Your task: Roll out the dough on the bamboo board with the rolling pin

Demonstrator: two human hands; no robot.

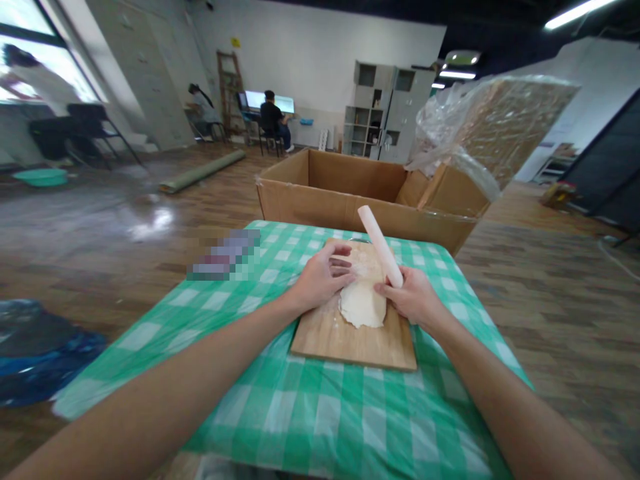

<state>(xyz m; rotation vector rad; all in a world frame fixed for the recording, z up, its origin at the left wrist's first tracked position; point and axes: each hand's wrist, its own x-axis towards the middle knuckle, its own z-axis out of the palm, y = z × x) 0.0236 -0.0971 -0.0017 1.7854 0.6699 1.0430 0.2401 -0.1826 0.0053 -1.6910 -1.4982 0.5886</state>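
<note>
A flat, pale sheet of dough (363, 305) with a ragged edge lies on a wooden cutting board (350, 348). White flour is scattered on the board around it. My right hand (414, 297) is closed around the near end of a whitish rolling pin (379, 243), whose far end tilts up and away to the left above the board. At the dough's upper left edge is my left hand (327, 277), its fingers apart and slightly bent, holding nothing. Its fingertips are over the board by the dough; whether they touch it I cannot tell.
A green-and-white checked cloth (310, 413) covers the table. A pixelated item (225, 255) lies at its left edge. Behind the table stands a large open cardboard box (320, 200) with plastic wrap (450, 127). A dark plastic bag (40, 353) is on the floor at left.
</note>
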